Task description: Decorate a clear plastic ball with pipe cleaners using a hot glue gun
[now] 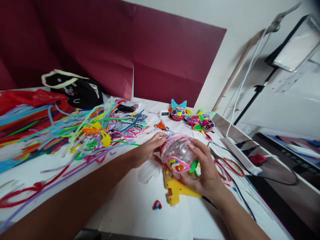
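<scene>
Between my two hands, above the table, is a clear plastic ball (183,149) with coloured pipe-cleaner trim, a round eye shape and a green piece on it. My left hand (150,148) grips its left side, fingers along the pink edge. From the right, my right hand (203,166) curls round it with the fingertips on top and the thumb below. Just under the ball a yellow glue gun (176,190) lies on the white paper, its cord running right. A small red and blue piece (157,204) lies in front of it.
A heap of pipe cleaners (95,130) covers the left side, with a black bag (77,90) behind. Two decorated figures (178,113) stand at the back beside a small white timer (164,113). Red-handled scissors (228,166) and a power strip (243,155) are on the right.
</scene>
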A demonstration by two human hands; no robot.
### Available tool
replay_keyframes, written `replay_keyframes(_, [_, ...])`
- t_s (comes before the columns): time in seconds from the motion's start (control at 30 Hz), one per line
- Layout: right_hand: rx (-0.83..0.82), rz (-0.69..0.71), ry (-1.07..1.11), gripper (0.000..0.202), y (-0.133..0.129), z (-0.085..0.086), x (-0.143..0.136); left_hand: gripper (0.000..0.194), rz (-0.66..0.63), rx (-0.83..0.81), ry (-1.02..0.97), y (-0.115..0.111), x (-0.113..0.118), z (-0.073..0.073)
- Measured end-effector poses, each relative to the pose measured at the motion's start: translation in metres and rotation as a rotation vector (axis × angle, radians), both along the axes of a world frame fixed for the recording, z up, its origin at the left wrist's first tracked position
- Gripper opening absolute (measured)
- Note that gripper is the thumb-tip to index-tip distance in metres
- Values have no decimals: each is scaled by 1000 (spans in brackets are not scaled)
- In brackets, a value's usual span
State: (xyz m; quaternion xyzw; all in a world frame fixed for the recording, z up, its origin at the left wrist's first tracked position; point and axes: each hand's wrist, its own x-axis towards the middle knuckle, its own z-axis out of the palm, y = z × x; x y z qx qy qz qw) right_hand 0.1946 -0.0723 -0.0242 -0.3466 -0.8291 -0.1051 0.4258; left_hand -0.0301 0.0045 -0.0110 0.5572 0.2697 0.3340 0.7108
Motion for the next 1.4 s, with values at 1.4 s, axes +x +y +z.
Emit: replay_keyframes(1.4, [-67,-51,196,97,-7,6,-13,91,148,227,-149,-23,25,-18])
